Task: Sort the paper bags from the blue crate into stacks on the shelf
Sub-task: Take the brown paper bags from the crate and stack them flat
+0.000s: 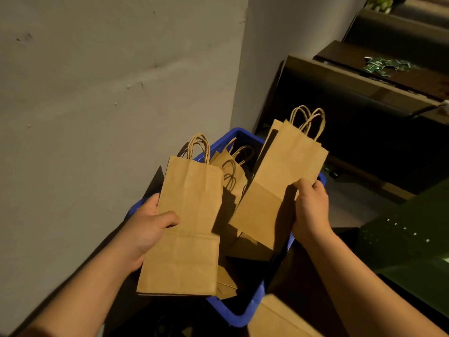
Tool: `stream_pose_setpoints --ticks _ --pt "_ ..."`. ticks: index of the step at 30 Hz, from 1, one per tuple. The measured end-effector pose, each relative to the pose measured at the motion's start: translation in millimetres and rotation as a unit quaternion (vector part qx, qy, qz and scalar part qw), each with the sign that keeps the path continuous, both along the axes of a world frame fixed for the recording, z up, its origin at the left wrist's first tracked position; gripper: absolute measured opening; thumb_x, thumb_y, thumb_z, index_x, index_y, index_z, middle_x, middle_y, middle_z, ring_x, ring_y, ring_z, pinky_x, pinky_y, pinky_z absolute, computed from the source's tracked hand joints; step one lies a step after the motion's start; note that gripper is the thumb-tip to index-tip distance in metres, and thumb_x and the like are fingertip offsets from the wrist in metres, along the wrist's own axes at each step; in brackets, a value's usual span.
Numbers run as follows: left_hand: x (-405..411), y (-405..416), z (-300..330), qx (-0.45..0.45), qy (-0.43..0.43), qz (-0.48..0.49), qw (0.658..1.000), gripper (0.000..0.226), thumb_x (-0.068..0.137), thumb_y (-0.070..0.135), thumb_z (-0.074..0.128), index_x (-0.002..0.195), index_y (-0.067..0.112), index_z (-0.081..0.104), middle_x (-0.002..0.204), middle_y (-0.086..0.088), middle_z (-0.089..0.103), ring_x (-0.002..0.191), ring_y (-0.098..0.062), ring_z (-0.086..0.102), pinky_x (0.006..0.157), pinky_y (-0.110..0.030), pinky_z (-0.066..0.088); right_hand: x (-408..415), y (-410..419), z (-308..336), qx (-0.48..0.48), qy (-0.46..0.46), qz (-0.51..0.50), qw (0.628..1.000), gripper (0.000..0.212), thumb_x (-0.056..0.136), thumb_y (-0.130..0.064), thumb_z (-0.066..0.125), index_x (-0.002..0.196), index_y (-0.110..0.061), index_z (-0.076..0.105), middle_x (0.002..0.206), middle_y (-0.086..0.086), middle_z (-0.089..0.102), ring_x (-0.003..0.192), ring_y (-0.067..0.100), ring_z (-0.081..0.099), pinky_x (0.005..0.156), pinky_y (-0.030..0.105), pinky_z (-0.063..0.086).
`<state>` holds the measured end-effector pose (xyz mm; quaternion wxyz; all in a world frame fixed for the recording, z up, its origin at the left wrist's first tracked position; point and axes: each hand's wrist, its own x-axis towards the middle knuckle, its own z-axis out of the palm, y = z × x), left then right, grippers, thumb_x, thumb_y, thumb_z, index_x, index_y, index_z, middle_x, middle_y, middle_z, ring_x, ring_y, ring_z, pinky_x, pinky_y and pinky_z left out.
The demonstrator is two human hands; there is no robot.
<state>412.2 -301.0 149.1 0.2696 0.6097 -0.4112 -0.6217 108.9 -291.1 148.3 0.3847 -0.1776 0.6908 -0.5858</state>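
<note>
Forearms: both of ours reach in from the bottom edge, nearest the lens, toward the crate.
Wall: plain grey, filling the left half behind everything we hold.
Furniture: dark benches (359, 98) step away at right; we cannot tell from here which surface is the shelf.
Crate: the blue crate (245, 310) sits below our hands against the wall, its rim showing at the near and far corners.
Loose bags: more paper bags (230, 166) lie jumbled inside the crate, handles tangled between our two bundles.
Left bag: a flat brown bag (187, 227) is lifted over the crate, handles pointing away.
Right bags: a second bundle (284, 173), apparently more than one bag, tilts up over the crate's right side.
Left hand: our left hand (150, 229) grips its bag at the edge, thumb across the front.
Right hand: our right hand (309, 207) pinches the bundle's lower corner.
Risk: we judge the corner pinch weak; the bundle could fan apart and drop back, and twisted handles could snag the loose ones.
</note>
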Motion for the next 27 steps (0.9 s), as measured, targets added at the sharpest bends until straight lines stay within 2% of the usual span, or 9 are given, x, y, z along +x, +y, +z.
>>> stream_pose_setpoints --ticks 2,6,10,14,17,20,22,25,27 --pt "-6.4 -0.4 2.9 -0.007 0.003 0.002 1.0 0.037 0.094 0.007 0.065 0.123 0.03 0.061 0.113 -0.005 0.074 0.103 -0.029 0.071 0.085 -0.051 0.057 2.8 8.0 6.2 0.015 -0.019 0.058 0.998 0.013 0.098 -0.025 0.058 0.104 -0.013 0.058 0.086 0.007 0.062 0.079 0.024 0.061 0.071 0.04 0.05" --pt "-23.6 0.5 13.7 -0.022 0.023 -0.016 0.999 0.036 0.096 0.011 0.064 0.122 0.034 0.059 0.113 -0.004 0.073 0.106 -0.028 0.07 0.092 -0.055 0.055 26.4 25.0 12.1 0.009 -0.048 0.154 0.987 0.028 0.098 -0.034 0.065 0.123 -0.022 0.06 0.107 0.003 0.077 0.096 0.026 0.076 0.087 0.051 0.06" --pt "-40.3 6.1 22.7 -0.032 0.089 0.007 0.996 0.027 0.101 0.019 0.057 0.122 0.035 0.062 0.108 -0.002 0.077 0.102 -0.024 0.074 0.089 -0.049 0.057 56.4 32.3 15.2 0.01 0.019 0.195 0.981 0.032 0.097 -0.034 0.068 0.128 -0.028 0.058 0.112 -0.005 0.075 0.096 0.018 0.075 0.088 0.046 0.062" --pt "-51.0 15.3 26.1 -0.051 0.131 0.036 0.989 0.02 0.1 0.041 0.058 0.119 0.04 0.06 0.109 0.006 0.078 0.104 -0.017 0.074 0.09 -0.045 0.057 76.3 38.5 12.8 -0.012 0.073 0.209 0.975 0.042 0.098 -0.036 0.066 0.138 -0.036 0.054 0.122 -0.014 0.069 0.109 0.009 0.069 0.095 0.041 0.059" --pt "-52.6 21.3 24.0 -0.068 0.102 0.015 0.992 0.042 0.096 0.034 0.066 0.136 0.037 0.055 0.117 0.01 0.075 0.111 -0.016 0.071 0.099 -0.049 0.055 87.5 39.6 7.5 -0.007 0.06 0.231 0.971 0.04 0.102 -0.036 0.06 0.141 -0.038 0.052 0.125 -0.014 0.069 0.109 0.008 0.069 0.091 0.034 0.058" --pt "-49.4 22.9 22.2 -0.054 0.096 0.015 0.994 0.035 0.098 0.025 0.065 0.13 0.039 0.058 0.111 0.009 0.076 0.109 -0.018 0.071 0.096 -0.049 0.056 96.0 40.9 2.4 0.02 0.019 0.245 0.969 0.036 0.103 -0.037 0.055 0.139 -0.037 0.05 0.123 -0.003 0.071 0.103 0.02 0.07 0.081 0.036 0.058" --pt "-46.7 24.7 20.6 -0.049 0.083 0.014 0.995 0.036 0.098 0.025 0.066 0.131 0.037 0.058 0.11 0.008 0.076 0.108 -0.019 0.071 0.096 -0.05 0.056 100.0 42.4 -1.7 0.033 0.013 0.259 0.965 0.035 0.102 -0.036 0.054 0.137 -0.037 0.048 0.126 -0.002 0.07 0.111 0.026 0.069 0.09 0.044 0.058" --pt "-39.9 26.3 15.7 -0.054 0.049 0.008 0.997 0.034 0.097 0.023 0.068 0.124 0.041 0.059 0.111 0.01 0.074 0.107 -0.017 0.07 0.097 -0.052 0.056 101.8 46.2 -3.9 0.04 0.011 0.289 0.956 0.034 0.105 -0.034 0.053 0.138 -0.036 0.044 0.128 -0.006 0.068 0.111 0.021 0.069 0.098 0.045 0.058" --pt "-31.7 24.1 11.6 -0.046 0.044 0.014 0.998 0.029 0.096 0.022 0.069 0.114 0.043 0.061 0.107 0.01 0.076 0.104 -0.018 0.072 0.095 -0.052 0.057 98.8 45.7 -0.2 0.045 0.032 0.326 0.944 0.043 0.106 -0.04 0.051 0.147 -0.038 0.036 0.136 -0.019 0.057 0.112 0.008 0.064 0.093 0.031 0.057"
